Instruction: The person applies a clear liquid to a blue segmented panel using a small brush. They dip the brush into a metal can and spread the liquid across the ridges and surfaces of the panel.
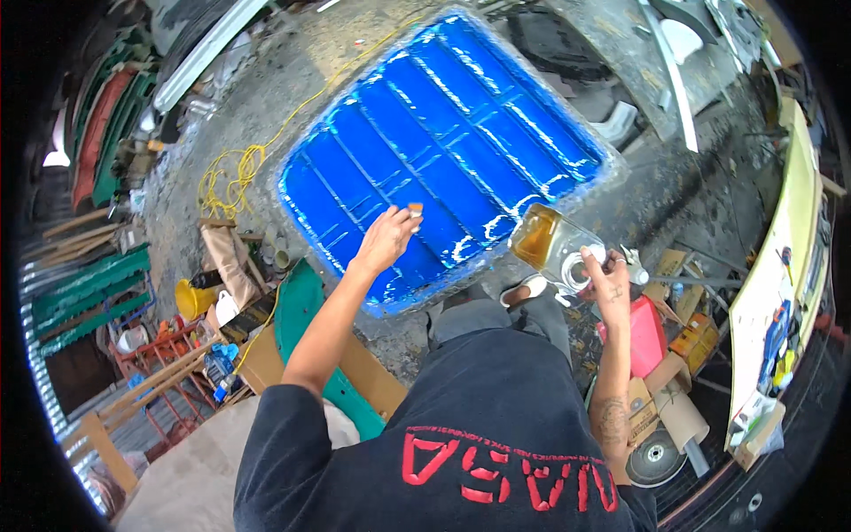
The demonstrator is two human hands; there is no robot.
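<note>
The left hand (pixel 387 239) covers most of a small orange-tipped piece (pixel 416 208), too little showing to tell its kind. The right hand (pixel 610 279) hides part of a clear container (pixel 572 238). At eight o'clock the left forearm (pixel 324 332) masks part of a green sheet (pixel 297 306); at six, the lower edge cuts off the dark shirt (pixel 355 461). Near four, small items on a pale panel (pixel 753 301) stay unclear.
</note>
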